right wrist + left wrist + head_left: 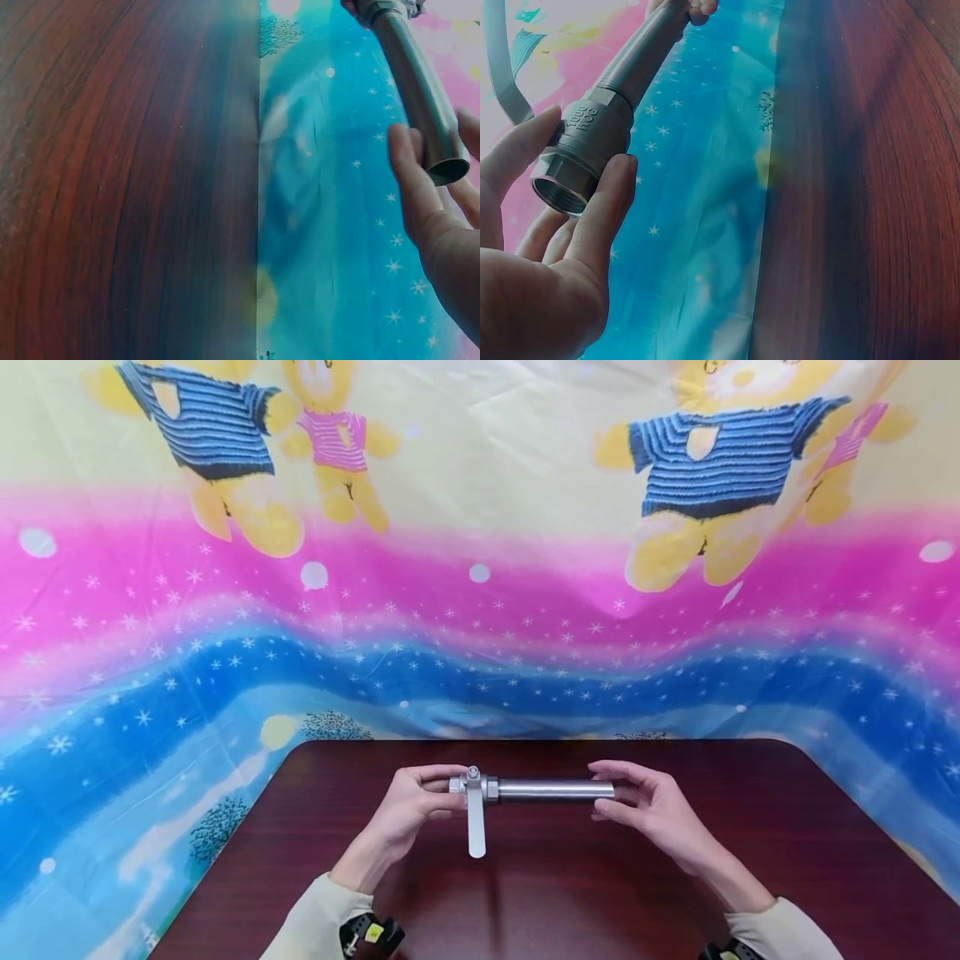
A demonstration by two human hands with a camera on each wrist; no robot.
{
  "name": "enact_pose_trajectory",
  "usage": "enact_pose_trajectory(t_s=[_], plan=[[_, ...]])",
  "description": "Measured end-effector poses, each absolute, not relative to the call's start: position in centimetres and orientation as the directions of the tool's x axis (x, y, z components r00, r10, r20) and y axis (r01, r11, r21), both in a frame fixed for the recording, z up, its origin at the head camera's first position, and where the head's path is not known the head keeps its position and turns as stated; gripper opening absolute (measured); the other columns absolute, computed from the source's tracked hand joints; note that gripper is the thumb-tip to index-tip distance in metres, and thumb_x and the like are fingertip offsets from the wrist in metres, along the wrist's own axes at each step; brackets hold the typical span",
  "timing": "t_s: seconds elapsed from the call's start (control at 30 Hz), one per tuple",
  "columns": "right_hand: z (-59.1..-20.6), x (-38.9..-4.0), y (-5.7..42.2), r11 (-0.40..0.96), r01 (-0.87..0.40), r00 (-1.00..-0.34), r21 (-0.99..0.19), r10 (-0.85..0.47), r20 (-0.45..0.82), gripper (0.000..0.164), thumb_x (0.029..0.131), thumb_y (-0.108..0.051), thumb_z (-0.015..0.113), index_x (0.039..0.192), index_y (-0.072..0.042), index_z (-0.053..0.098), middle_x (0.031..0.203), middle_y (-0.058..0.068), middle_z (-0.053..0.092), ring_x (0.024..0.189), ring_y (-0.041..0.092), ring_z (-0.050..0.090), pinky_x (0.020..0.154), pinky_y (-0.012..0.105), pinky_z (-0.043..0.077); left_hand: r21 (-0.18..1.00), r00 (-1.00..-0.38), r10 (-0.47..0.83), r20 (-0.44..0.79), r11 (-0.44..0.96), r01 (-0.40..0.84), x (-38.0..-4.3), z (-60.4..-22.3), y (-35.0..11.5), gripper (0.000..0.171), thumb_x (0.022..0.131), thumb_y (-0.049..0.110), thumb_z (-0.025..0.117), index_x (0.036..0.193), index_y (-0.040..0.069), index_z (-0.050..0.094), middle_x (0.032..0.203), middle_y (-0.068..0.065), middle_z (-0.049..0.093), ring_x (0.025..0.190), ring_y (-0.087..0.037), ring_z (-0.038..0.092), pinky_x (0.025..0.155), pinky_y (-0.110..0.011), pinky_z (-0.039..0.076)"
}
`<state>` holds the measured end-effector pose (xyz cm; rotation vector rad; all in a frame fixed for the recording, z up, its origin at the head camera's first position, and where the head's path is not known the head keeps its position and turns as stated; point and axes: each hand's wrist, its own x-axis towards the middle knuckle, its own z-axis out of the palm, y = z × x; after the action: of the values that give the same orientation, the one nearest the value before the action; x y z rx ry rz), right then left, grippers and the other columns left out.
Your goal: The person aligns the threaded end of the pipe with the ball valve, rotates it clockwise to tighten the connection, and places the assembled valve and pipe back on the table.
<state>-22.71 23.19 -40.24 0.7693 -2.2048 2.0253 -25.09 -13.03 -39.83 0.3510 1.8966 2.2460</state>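
Observation:
A silver ball valve with a flat lever handle is held up above the table, joined to a smooth metal pipe that extends level to the right. My left hand grips the valve's body at its free end, thumb on one side and fingers on the other. Raised "1000 WOG" lettering and an open threaded mouth show on the valve in the left wrist view. At the pipe's far end my right hand holds it between thumb and fingers; the pipe's hollow end faces the right wrist camera.
A dark reddish wooden table with rounded back corners lies beneath both hands. Behind it and along its sides hangs a colourful cloth printed with bears, snowflakes and bushes. Cameras on black straps sit on both wrists.

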Motion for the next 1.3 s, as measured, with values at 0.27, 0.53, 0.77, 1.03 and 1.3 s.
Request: enact_pose_trajectory(t_s=[0.27,0.53,0.77,1.03,1.3], plan=[[-40.29,-22.66,23.31,0.001,-0.353,-0.893,-0.936,-0.298,0.336,0.033,0.099,0.002,0.07,0.13,0.009,0.064,0.11,0.024,0.07,0.085,0.036,0.077,0.08,0.049,0.061,0.988,-0.957,0.285,0.059,-0.151,0.016,-25.23,-39.79,-12.85,0.049,0.082,-0.008,0.078,0.13,-0.011,0.068,0.108,-0.018,0.077,0.085,-0.021,0.077,0.081,-0.038,0.061],[-40.35,-22.76,23.2,-0.005,-0.362,-0.883,-0.932,-0.318,0.344,0.04,0.095,0.006,0.073,0.132,0.013,0.059,0.114,0.023,0.068,0.088,0.037,0.076,0.08,0.05,0.061,0.99,-0.957,0.283,0.057,-0.142,0.017,-25.35,-39.79,-12.89,0.049,0.082,-0.008,0.077,0.13,-0.011,0.068,0.109,-0.02,0.076,0.085,-0.021,0.077,0.085,-0.043,0.061],[-40.7,-22.94,23.03,0.006,-0.353,-0.89,-0.936,-0.31,0.334,0.041,0.096,0.005,0.072,0.133,0.015,0.058,0.117,0.018,0.069,0.092,0.032,0.077,0.084,0.047,0.061,0.989,-0.957,0.285,0.061,-0.149,0.018,-25.37,-40.04,-13.06,0.049,0.082,-0.008,0.077,0.13,-0.011,0.068,0.109,-0.02,0.076,0.085,-0.022,0.077,0.081,-0.037,0.061],[-40.98,-23.12,23.1,0.03,-0.356,-0.887,-0.934,-0.325,0.328,0.04,0.097,0.003,0.071,0.134,0.013,0.059,0.113,0.03,0.068,0.088,0.034,0.077,0.082,0.047,0.061,0.991,-0.96,0.274,0.049,-0.132,0.013,-25.39,-40.11,-13.09,0.049,0.082,-0.007,0.078,0.13,-0.011,0.068,0.108,-0.019,0.077,0.085,-0.021,0.077,0.08,-0.038,0.061],[-40.89,-23.24,23.21,0.024,-0.377,-0.875,-0.926,-0.338,0.347,0.041,0.096,0.006,0.072,0.132,0.014,0.057,0.118,0.023,0.066,0.09,0.035,0.076,0.082,0.047,0.061,0.992,-0.959,0.278,0.051,-0.129,0.015,-25.6,-40.08,-13.13,0.049,0.083,-0.007,0.079,0.13,-0.01,0.068,0.109,-0.019,0.077,0.085,-0.021,0.077,0.082,-0.04,0.061]])
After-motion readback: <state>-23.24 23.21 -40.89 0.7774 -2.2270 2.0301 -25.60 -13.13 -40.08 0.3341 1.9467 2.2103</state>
